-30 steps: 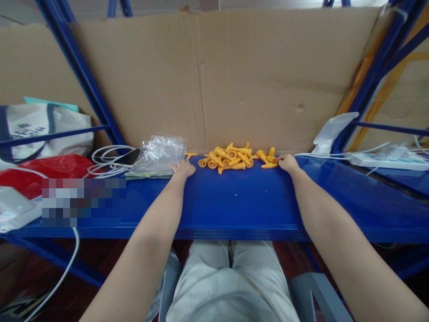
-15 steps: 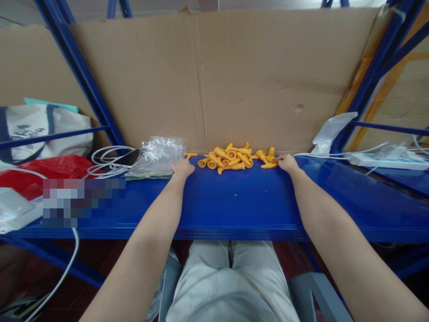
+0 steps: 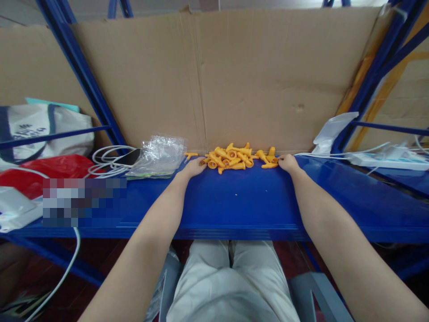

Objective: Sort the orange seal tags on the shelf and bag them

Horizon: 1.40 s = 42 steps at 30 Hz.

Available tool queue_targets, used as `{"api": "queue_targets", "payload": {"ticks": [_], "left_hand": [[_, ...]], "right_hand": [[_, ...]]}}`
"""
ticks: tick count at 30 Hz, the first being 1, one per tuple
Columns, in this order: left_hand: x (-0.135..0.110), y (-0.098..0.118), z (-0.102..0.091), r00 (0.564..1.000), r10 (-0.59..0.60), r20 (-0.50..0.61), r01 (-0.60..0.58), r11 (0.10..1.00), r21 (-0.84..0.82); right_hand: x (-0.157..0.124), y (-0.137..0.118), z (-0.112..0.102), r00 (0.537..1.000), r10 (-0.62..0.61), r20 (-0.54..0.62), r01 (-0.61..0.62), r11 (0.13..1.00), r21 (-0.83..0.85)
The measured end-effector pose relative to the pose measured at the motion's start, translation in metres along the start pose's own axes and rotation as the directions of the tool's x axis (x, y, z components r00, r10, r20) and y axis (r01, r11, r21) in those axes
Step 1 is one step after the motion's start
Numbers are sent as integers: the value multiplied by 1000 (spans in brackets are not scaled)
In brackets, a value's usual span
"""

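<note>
A heap of orange-yellow plastic pieces point(image 3: 231, 157) lies on the blue shelf top against the cardboard; several have a flared, hollow round end. My left hand point(image 3: 194, 167) is at the heap's left end, its fingers closed on the leftmost piece, which they partly hide. A single T-shaped orange piece point(image 3: 191, 155) lies just behind this hand. My right hand point(image 3: 287, 163) rests at the right end, fingertips closed at the edge of a small orange group point(image 3: 267, 156). The piece at these fingertips is partly covered.
Clear plastic bags point(image 3: 157, 156) lie left of the heap, beside a dark phone point(image 3: 131, 158) and a coiled white cable point(image 3: 109, 157). A cardboard panel point(image 3: 254, 80) stands behind. White power strips point(image 3: 389, 161) and cables lie at the right. Blue posts point(image 3: 87, 85) frame both sides.
My left hand has moved right, from beside the single T-shaped piece to the heap's left end, where it now grips a piece. My right hand has stayed in place.
</note>
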<state>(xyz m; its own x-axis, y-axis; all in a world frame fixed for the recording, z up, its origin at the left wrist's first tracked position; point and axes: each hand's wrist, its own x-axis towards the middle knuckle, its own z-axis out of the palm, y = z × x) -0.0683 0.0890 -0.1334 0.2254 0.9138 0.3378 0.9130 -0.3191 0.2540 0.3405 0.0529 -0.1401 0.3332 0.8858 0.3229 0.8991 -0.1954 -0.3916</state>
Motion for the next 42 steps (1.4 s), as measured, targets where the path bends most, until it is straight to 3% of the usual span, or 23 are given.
{"api": "queue_targets", "payload": {"ticks": [3, 10, 16, 24, 28, 35, 42], "left_hand": [[-1, 7, 1, 1000, 5, -4, -5, 999, 41], [-8, 22, -10, 980, -56, -192, 59, 998, 12], [-13, 32, -18, 931, 0, -365, -10, 1000, -24], [-11, 30, -22, 868, -45, -494, 11, 997, -71], [-7, 22, -18, 853, -67, -518, 7, 993, -116], [-4, 16, -11, 849, -214, -483, 110, 966, -234], [-4, 14, -13, 852, -243, -464, 126, 955, -267]], "right_hand": [[0, 0, 0, 1000, -12, -8, 12, 1000, -4], [3, 4, 3, 999, -13, -42, 14, 1000, 18], [3, 4, 2, 997, -22, -72, 25, 999, 41], [0, 2, 1, 999, 6, -54, -1, 997, 77], [2, 0, 2, 999, 3, -49, 6, 981, 192], [5, -5, 4, 999, 26, 40, -40, 920, 390], [8, -8, 8, 997, 16, 81, -54, 865, 499]]}}
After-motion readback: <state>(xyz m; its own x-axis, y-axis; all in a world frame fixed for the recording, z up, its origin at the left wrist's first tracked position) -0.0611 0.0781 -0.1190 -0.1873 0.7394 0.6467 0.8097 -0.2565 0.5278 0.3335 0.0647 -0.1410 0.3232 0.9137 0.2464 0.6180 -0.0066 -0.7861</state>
